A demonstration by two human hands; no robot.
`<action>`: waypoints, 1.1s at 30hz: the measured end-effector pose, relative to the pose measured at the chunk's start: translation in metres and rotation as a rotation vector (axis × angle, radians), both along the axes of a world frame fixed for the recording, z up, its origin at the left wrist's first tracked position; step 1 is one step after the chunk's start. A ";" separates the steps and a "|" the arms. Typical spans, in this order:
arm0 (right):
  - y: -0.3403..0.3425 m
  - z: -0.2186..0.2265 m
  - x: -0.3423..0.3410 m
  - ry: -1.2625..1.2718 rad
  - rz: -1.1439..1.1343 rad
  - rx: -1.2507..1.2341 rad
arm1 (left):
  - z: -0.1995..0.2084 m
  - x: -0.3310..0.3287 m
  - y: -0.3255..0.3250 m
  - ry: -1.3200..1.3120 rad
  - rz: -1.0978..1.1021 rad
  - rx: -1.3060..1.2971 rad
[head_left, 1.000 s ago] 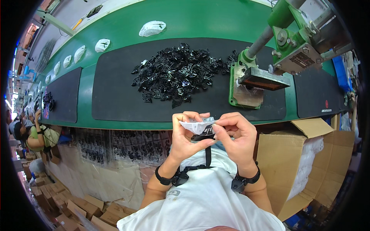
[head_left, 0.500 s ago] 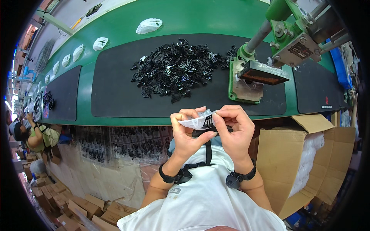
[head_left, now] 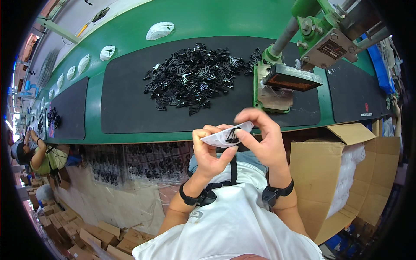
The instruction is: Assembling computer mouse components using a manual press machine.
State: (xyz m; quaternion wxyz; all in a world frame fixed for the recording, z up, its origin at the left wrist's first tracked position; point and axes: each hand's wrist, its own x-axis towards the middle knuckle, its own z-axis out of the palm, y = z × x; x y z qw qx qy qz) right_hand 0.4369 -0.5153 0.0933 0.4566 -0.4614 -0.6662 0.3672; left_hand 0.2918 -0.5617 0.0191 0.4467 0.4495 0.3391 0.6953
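Over the bench's near edge, a white curved plastic shell (head_left: 216, 139) is held at chest height. My left hand (head_left: 207, 152) grips its left end, thumb in front and fingers behind. A black slotted plastic piece (head_left: 232, 137) sits against the shell. My right hand (head_left: 266, 139) is at the shell's right end, its thumb on the black piece and its index finger curled above the rim. Its other fingers are partly hidden. Beyond my hands, a pile of similar black slotted pieces (head_left: 195, 78) lies on a dark mat (head_left: 125, 99).
A green press (head_left: 268, 93) stands right of the pile. Several white shells (head_left: 160, 30) lie along the green bench (head_left: 208, 21). At my right is an open carton (head_left: 314, 173) holding white items in clear wrap. Another person (head_left: 41, 154) works at far left.
My right index finger has lifted and moved back from the shell, while the thumb stays on the black piece. More of the shell's right end shows. The view has shifted slightly.
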 end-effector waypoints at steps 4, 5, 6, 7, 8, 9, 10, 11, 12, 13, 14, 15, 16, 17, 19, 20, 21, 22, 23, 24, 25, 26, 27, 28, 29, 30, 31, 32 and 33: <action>-0.002 -0.002 0.015 0.429 0.249 -0.541 | 0.001 -0.009 0.012 -0.065 -0.258 -0.031; -0.001 -0.003 0.019 0.435 0.255 -0.506 | 0.002 -0.007 0.017 -0.040 -0.268 -0.014; -0.003 -0.004 0.023 0.444 0.258 -0.478 | 0.007 -0.005 0.018 -0.042 -0.276 -0.015; -0.003 -0.004 0.026 0.429 0.239 -0.482 | 0.014 -0.003 0.019 0.001 -0.279 -0.039; -0.003 -0.003 0.030 0.428 0.230 -0.480 | 0.021 0.000 0.020 0.045 -0.283 -0.062; -0.002 -0.003 0.033 0.435 0.209 -0.506 | 0.023 0.001 0.024 0.148 -0.200 -0.002; -0.001 -0.003 0.036 0.443 0.188 -0.532 | 0.027 0.000 0.030 0.144 -0.212 0.003; 0.001 -0.001 0.041 0.457 0.191 -0.540 | 0.033 -0.005 0.037 0.409 -0.218 0.141; 0.004 0.003 0.047 0.453 0.179 -0.533 | 0.039 -0.007 0.041 0.671 -0.218 0.284; 0.008 0.009 0.052 0.437 0.181 -0.530 | 0.043 -0.006 0.044 0.692 -0.252 0.175; 0.011 0.014 0.057 0.421 0.183 -0.526 | 0.051 -0.004 0.049 0.727 -0.237 0.144; 0.015 0.017 0.059 0.439 0.171 -0.471 | 0.058 -0.001 0.060 0.801 -0.163 0.281; 0.021 0.021 0.063 0.423 0.154 -0.404 | 0.063 0.002 0.076 0.869 -0.088 0.423; 0.027 0.024 0.064 0.361 0.095 -0.339 | 0.066 0.007 0.090 0.875 -0.052 0.479; 0.043 0.019 0.068 0.058 -0.081 0.024 | 0.065 0.015 0.111 0.886 -0.002 0.558; 0.044 0.021 0.069 0.038 -0.153 0.069 | 0.062 0.018 0.118 0.877 0.002 0.561; 0.047 0.021 0.069 0.020 -0.194 0.111 | 0.059 0.024 0.123 0.871 0.005 0.574; 0.049 0.020 0.070 0.002 -0.233 0.151 | 0.057 0.030 0.127 0.832 -0.021 0.511; 0.053 0.020 0.074 -0.001 -0.235 0.162 | 0.056 0.036 0.131 0.792 -0.047 0.446; 0.055 0.018 0.078 -0.050 -0.279 0.199 | 0.057 0.041 0.134 0.788 -0.048 0.450; 0.057 0.017 0.081 -0.098 -0.322 0.235 | 0.058 0.046 0.137 0.812 0.030 0.436; 0.057 0.015 0.083 -0.102 -0.325 0.235 | 0.058 0.049 0.139 0.835 0.108 0.420; 0.059 0.015 0.084 -0.093 -0.351 0.268 | 0.061 0.051 0.142 0.842 0.114 0.384; 0.061 0.015 0.086 -0.084 -0.377 0.300 | 0.061 0.054 0.145 0.838 0.117 0.385; 0.060 0.017 0.090 -0.133 -0.383 0.282 | 0.061 0.056 0.151 0.802 0.065 0.358; 0.060 0.020 0.093 -0.137 -0.381 0.276 | 0.061 0.058 0.153 0.766 0.010 0.324; 0.059 0.025 0.095 -0.132 -0.445 0.245 | 0.062 0.061 0.154 0.729 -0.003 0.292; 0.058 0.028 0.099 -0.127 -0.509 0.212 | 0.063 0.061 0.154 0.727 -0.005 0.285; 0.059 0.030 0.106 -0.199 -0.534 0.191 | 0.066 0.062 0.155 0.692 -0.025 0.260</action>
